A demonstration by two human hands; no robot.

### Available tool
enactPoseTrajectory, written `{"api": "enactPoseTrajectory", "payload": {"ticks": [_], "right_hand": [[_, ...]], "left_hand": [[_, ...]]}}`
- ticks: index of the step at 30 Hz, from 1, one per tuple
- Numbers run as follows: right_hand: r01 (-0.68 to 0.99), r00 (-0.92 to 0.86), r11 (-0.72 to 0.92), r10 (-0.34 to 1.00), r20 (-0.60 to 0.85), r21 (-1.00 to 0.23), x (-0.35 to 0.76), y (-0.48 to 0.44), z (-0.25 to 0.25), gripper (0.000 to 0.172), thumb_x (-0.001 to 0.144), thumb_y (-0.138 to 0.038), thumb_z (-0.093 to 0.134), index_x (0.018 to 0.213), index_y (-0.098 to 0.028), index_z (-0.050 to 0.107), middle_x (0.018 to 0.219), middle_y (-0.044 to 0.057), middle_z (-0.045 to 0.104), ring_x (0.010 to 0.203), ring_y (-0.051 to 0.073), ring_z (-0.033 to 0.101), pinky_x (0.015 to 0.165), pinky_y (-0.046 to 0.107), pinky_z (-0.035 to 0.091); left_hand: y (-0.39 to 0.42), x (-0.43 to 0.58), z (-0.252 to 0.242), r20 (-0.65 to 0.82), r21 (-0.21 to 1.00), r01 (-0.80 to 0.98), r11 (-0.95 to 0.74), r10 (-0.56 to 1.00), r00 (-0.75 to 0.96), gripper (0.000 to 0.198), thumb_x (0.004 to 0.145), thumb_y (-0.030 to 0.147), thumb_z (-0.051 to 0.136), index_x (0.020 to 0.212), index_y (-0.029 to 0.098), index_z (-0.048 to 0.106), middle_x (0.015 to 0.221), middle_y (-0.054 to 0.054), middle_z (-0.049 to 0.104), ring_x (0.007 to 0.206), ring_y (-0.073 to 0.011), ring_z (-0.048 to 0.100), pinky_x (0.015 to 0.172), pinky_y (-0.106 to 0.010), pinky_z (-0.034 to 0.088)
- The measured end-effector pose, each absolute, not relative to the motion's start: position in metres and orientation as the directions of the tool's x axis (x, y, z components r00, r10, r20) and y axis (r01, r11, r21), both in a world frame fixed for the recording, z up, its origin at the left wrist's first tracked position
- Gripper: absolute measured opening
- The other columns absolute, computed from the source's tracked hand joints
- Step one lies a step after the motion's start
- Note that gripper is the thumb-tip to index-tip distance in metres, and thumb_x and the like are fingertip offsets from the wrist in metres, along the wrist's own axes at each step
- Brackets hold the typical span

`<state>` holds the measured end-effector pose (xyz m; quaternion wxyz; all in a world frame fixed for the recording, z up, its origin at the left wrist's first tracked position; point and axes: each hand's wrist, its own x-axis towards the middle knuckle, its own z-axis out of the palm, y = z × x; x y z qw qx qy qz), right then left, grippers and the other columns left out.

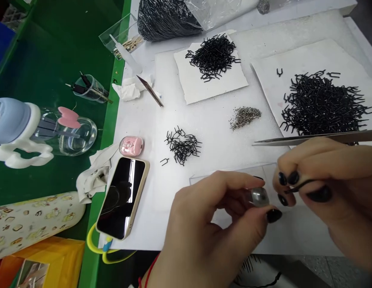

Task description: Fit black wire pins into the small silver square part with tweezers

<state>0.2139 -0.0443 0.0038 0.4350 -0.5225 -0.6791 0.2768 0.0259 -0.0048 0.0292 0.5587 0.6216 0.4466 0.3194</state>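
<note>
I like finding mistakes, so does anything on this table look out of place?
Yes: one black wire clip lies alone on the white paper, just left of the small tangled pile. It looks stray beside the heap.

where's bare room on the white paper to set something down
Bare paper lies between the small pile of black wire clips and the silver grains, and between that pile and the phone. It's crowded at front right, where the left hand holding a silver piece and the right hand holding tweezers work, and around the big clip heap.
</note>
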Motion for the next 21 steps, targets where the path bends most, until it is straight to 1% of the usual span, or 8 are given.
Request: {"api": "enactPoseTrajectory", "payload": {"ticks": [2,4,6,10,12,17,19,21], "right_hand": [[0.507,-0.118,0.275,0.961,0.25,-0.817,0.213,-0.043,0.002,0.013,0.091,-0.022,0.052,0.084,-0.024,0.064,0.09,0.002,0.061,0.082,0.013,0.059,0.066,0.024,0.049],[0.56,-0.098,0.233,0.971,0.216,-0.795,0.212,-0.043,0.001,0.016,0.092,-0.027,0.05,0.085,-0.026,0.065,0.1,0.002,0.062,0.096,0.015,0.059,0.076,0.026,0.05],[0.574,-0.098,0.216,0.976,0.196,-0.79,0.212,-0.044,-0.001,0.018,0.093,-0.03,0.049,0.086,-0.028,0.066,0.105,0.0,0.063,0.104,0.018,0.059,0.079,0.029,0.05],[0.548,-0.095,0.194,0.981,0.17,-0.814,0.21,-0.044,-0.002,0.015,0.09,-0.019,0.051,0.091,-0.028,0.063,0.111,-0.003,0.064,0.099,0.019,0.061,0.074,0.032,0.051],[0.55,-0.107,0.193,0.981,0.161,-0.813,0.208,-0.043,0.0,0.018,0.09,-0.015,0.049,0.091,-0.027,0.062,0.107,-0.003,0.065,0.096,0.018,0.062,0.072,0.033,0.051],[0.59,-0.172,0.242,0.97,0.173,-0.77,0.204,-0.037,0.004,0.02,0.092,-0.017,0.047,0.086,-0.029,0.062,0.092,-0.003,0.065,0.093,0.016,0.063,0.074,0.03,0.051],[0.597,-0.155,0.233,0.972,0.174,-0.767,0.203,-0.036,0.004,0.02,0.091,-0.016,0.046,0.086,-0.028,0.061,0.092,-0.002,0.065,0.094,0.016,0.063,0.074,0.031,0.051],[0.609,-0.139,0.213,0.977,0.162,-0.764,0.201,-0.037,0.006,0.019,0.091,-0.014,0.046,0.088,-0.027,0.059,0.097,-0.002,0.064,0.094,0.016,0.063,0.074,0.032,0.051]], "left_hand": [[-0.002,0.028,0.027,-0.139,0.969,0.245,0.038,0.901,0.41,0.024,0.072,0.002,0.072,0.089,0.019,0.07,0.064,0.003,0.068,0.054,-0.0107,0.065,0.049,-0.017,0.058],[-0.002,0.03,0.026,-0.14,0.967,0.254,0.032,0.895,0.423,0.023,0.072,0.001,0.07,0.086,0.019,0.069,0.061,0.003,0.068,0.05,-0.0104,0.065,0.047,-0.017,0.058],[-0.002,0.03,0.026,-0.171,0.969,0.234,0.075,0.891,0.42,0.023,0.072,-0.002,0.067,0.084,0.018,0.068,0.06,0.003,0.069,0.047,-0.0109,0.066,0.045,-0.016,0.058],[-0.002,0.03,0.027,-0.255,0.959,0.223,0.174,0.875,0.412,0.021,0.074,0.0,0.066,0.082,0.02,0.065,0.059,0.005,0.069,0.042,-0.0099,0.065,0.041,-0.012,0.056],[-0.001,0.03,0.027,-0.259,0.96,0.214,0.183,0.869,0.421,0.021,0.074,0.001,0.066,0.08,0.021,0.064,0.058,0.005,0.068,0.041,-0.01,0.065,0.039,-0.011,0.055],[0.0,0.03,0.026,-0.262,0.958,0.218,0.185,0.873,0.411,0.026,0.072,-0.004,0.065,0.08,0.021,0.064,0.057,0.007,0.067,0.041,-0.0089,0.065,0.042,-0.007,0.055],[0.0,0.031,0.027,-0.258,0.96,0.21,0.185,0.877,0.406,0.024,0.071,-0.003,0.066,0.078,0.02,0.064,0.055,0.007,0.066,0.04,-0.0075,0.064,0.041,-0.005,0.054],[0.0,0.031,0.028,-0.277,0.954,0.226,0.198,0.872,0.403,0.023,0.071,-0.003,0.067,0.077,0.019,0.064,0.055,0.006,0.066,0.04,-0.0075,0.064,0.042,-0.004,0.053]]}}
